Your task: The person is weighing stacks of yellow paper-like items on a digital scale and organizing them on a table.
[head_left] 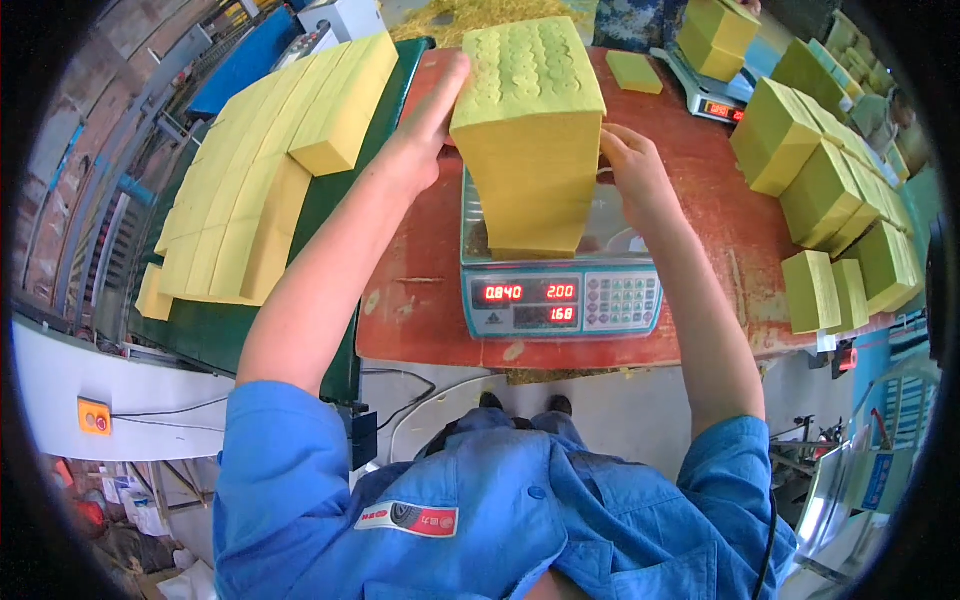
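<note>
A tall block of stacked yellow paper (530, 180), with rows of wavy cuts on its top, stands upright on the plate of a digital scale (565, 305). The scale's red digits are lit. My left hand (430, 125) presses along the block's left side, its fingers stretched toward the far end. At the right side, my right hand (632, 165) has its fingers bent against the block's edge, the fingertips partly hidden behind it. The block is held between both hands.
Long rows of yellow blocks (235, 190) lie on a green surface (215, 335) at left. More yellow paper blocks (835, 190) stand along the red table's right side. A thin yellow stack (633, 72) lies farther back, near a second scale (712, 100) carrying blocks, where another person's hand shows.
</note>
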`<action>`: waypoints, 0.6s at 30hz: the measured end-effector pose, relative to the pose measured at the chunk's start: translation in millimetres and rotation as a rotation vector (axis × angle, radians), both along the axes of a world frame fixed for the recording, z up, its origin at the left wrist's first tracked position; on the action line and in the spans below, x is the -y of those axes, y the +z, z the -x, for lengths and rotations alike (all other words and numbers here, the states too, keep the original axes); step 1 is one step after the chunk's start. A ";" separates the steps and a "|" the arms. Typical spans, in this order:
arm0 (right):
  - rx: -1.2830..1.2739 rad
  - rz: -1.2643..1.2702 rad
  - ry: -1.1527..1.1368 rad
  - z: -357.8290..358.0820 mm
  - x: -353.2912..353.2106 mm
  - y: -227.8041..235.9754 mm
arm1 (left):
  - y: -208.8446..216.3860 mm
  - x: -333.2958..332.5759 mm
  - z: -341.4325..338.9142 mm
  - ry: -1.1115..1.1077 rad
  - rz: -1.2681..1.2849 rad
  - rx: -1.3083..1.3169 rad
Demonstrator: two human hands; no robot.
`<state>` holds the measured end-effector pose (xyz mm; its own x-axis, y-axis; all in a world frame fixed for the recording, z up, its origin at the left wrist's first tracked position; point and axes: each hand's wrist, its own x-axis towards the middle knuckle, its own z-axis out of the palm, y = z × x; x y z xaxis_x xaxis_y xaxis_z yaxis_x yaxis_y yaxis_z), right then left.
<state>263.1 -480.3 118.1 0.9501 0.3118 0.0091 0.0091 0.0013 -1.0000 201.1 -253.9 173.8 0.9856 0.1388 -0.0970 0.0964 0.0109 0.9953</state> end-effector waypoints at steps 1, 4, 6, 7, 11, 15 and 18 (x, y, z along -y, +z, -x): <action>0.055 0.064 -0.023 1.4 -0.7 -1.5 | -6.8 -3.2 0.1 0.036 0.036 0.051; 0.091 0.028 -0.035 8.8 -4.9 -6.3 | -28.8 -8.3 -0.2 0.134 0.180 0.027; 0.067 -0.063 -0.060 5.5 -3.8 -19.3 | -43.4 11.5 4.0 0.126 0.297 0.085; 0.051 -0.158 -0.079 3.1 -4.3 -27.3 | -45.9 23.9 5.3 0.124 0.411 0.152; -0.115 -0.303 -0.092 -4.4 -24.9 -52.4 | -77.2 43.9 -4.4 0.081 0.427 0.220; -0.200 -0.488 -0.076 5.1 -37.3 -35.6 | -79.4 33.4 -13.2 0.011 0.545 0.186; -0.233 -0.401 -0.060 -0.3 -31.4 -34.1 | -76.4 41.4 -13.5 0.048 0.552 0.188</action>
<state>263.4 -449.0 84.0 0.9574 0.2716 -0.0982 -0.2037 0.3943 -0.8961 214.6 -295.3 97.4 0.9866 0.1628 0.0081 -0.0948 0.5328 0.8409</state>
